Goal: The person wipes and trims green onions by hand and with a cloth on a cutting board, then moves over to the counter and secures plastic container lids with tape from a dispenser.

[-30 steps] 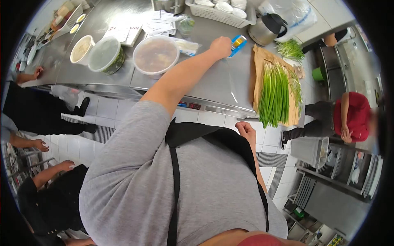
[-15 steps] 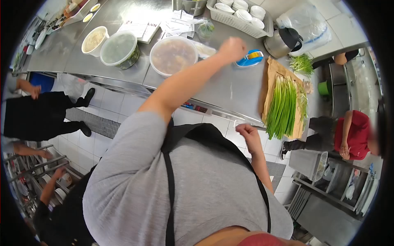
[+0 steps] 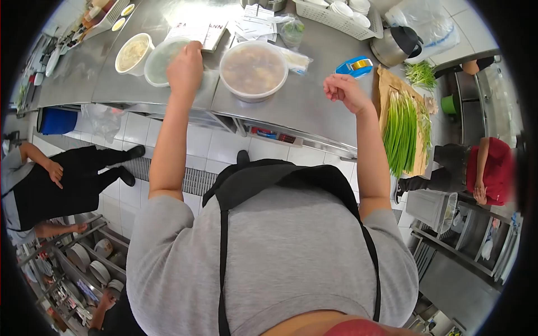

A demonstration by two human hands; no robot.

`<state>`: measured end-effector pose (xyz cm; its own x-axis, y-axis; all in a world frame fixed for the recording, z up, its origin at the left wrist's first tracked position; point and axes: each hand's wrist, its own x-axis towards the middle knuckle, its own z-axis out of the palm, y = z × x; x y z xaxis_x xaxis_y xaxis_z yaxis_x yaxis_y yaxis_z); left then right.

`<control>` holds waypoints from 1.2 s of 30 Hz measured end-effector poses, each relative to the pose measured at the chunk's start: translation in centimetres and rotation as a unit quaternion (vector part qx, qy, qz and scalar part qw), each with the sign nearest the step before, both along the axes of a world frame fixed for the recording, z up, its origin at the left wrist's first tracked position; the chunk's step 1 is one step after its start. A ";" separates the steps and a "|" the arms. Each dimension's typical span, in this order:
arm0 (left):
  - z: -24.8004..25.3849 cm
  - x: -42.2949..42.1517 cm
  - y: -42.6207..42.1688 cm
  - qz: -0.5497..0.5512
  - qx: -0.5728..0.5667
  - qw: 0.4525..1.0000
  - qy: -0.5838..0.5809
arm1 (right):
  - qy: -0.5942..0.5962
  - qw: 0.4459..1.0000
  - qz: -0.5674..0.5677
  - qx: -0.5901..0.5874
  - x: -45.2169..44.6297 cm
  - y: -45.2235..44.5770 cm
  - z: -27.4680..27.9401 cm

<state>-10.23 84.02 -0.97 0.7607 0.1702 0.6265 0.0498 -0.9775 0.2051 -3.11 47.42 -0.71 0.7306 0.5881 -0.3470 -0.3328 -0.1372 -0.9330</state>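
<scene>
My left hand is over the right side of a round lidded tub with green contents. Its fingers are bent together at the lid; whatever they hold is hidden. My right hand hovers above the counter's front part with fingers curled in, and I cannot make out anything in them. Just behind it lies a blue tape dispenser with a yellow roll. Between my hands stands a larger tub with a cloudy lid and brownish contents. Left of the green tub is a white tub of pale food.
Spring onions lie on brown paper at the right, beside a steel jug. A white basket of small bowls, paper slips and a bagged green item sit behind. Co-workers stand left, lower left and right.
My left hand has gone from beside the tape dispenser leftward to the green tub's lid. My right hand has risen from in front of the counter to above it. The view has shifted slightly.
</scene>
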 end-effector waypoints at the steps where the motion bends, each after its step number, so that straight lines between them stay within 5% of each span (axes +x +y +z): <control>1: -0.6 -0.1 0.3 -0.013 0.014 1.000 0.014 | 0.010 1.000 0.004 0.002 0.4 0.5 -0.1; 8: -4.5 0.0 -0.1 -0.064 0.024 0.987 0.146 | 0.067 0.987 0.002 -0.149 0.4 3.3 -4.2; 11: -6.1 0.5 -1.7 -0.092 -0.094 0.989 0.070 | 0.048 0.980 -0.005 -0.192 -0.2 5.4 -6.1; 14: -7.5 0.7 -3.1 -0.095 -0.372 0.922 0.052 | 0.022 0.978 -0.026 -0.208 -1.0 7.8 -7.1; 18: -7.8 0.3 -3.7 -0.068 -0.466 0.879 0.073 | 0.002 0.973 -0.066 -0.223 -1.6 8.8 -7.5; 26: -9.0 0.6 -2.2 -0.078 -0.363 0.923 0.104 | -0.007 0.956 -0.078 -0.282 -2.1 9.9 -5.5; 32: -5.6 -0.5 -2.6 -0.107 -0.311 0.943 0.049 | -0.155 0.949 -0.103 -0.255 -2.3 9.6 -6.8; 36: -0.5 -2.2 -6.1 -0.219 -0.339 0.914 -0.029 | -0.189 0.803 -0.561 -0.072 -1.2 4.0 -6.9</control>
